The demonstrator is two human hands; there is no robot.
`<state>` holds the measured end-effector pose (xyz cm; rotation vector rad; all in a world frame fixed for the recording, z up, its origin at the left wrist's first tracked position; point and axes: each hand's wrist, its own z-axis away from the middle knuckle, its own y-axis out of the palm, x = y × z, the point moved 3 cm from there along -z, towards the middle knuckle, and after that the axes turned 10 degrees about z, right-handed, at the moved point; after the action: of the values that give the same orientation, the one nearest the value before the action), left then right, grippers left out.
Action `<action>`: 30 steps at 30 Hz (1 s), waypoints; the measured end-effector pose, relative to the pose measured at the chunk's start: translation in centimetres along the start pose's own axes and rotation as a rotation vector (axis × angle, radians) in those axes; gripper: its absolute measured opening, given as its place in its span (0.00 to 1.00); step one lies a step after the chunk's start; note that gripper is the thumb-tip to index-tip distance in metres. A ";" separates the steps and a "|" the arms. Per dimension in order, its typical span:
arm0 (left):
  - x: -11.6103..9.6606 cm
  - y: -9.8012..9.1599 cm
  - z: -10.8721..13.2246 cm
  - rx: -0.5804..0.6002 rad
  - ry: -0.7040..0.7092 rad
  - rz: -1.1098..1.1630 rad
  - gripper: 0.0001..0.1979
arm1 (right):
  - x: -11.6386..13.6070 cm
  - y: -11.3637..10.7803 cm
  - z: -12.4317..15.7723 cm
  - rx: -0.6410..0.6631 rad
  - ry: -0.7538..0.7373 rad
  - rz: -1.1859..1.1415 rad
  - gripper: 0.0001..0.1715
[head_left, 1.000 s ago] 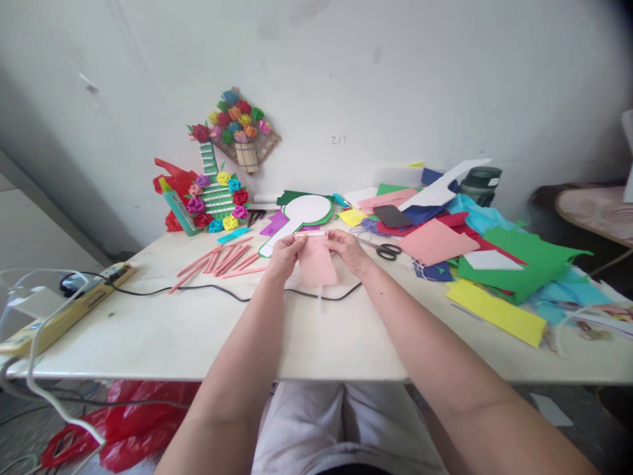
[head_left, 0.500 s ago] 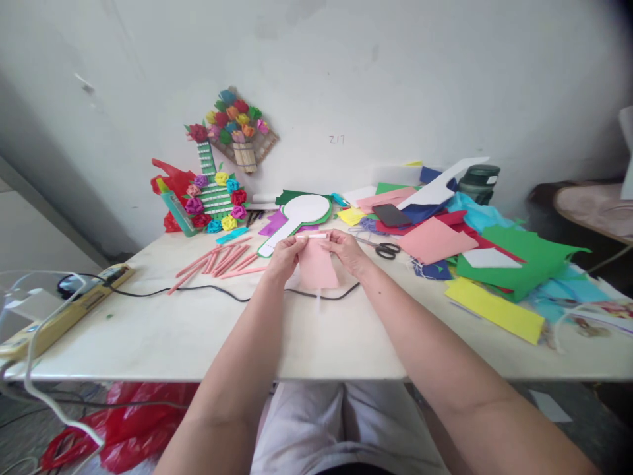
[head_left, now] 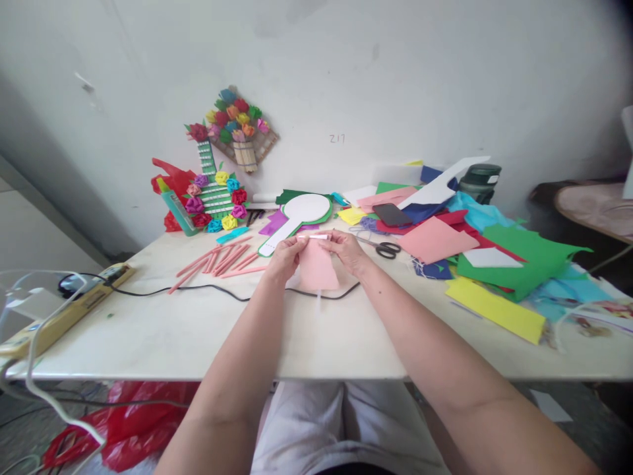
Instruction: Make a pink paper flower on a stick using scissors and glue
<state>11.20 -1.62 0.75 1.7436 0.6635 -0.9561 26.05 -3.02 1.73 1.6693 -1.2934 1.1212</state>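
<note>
Pinched at its upper corners by the left hand (head_left: 288, 259) and right hand (head_left: 347, 252), a pink sheet (head_left: 317, 267) spreads over the white table (head_left: 341, 346), probably light, soft and easily creased, best held by those corners.

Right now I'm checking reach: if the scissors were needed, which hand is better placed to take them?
Probably the right hand: the scissors lie beside it on its outer side, while the left hand is farther away. Both hands hold the pink paper, though.
</note>
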 end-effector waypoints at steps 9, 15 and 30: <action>0.3 -0.3 -0.2 -0.082 -0.035 0.082 0.14 | -0.2 -0.2 -0.3 -0.054 -0.038 0.040 0.16; 0.0 -0.3 0.0 -0.120 -0.035 0.107 0.13 | 0.2 -0.7 -0.1 -0.084 -0.061 0.103 0.12; -0.1 0.0 0.1 -0.004 0.014 0.033 0.12 | -0.1 -0.8 -0.4 -0.151 0.070 -0.034 0.18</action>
<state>11.16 -1.69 0.84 1.7544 0.6433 -0.9196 26.69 -2.48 1.71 1.5232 -1.2686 1.0270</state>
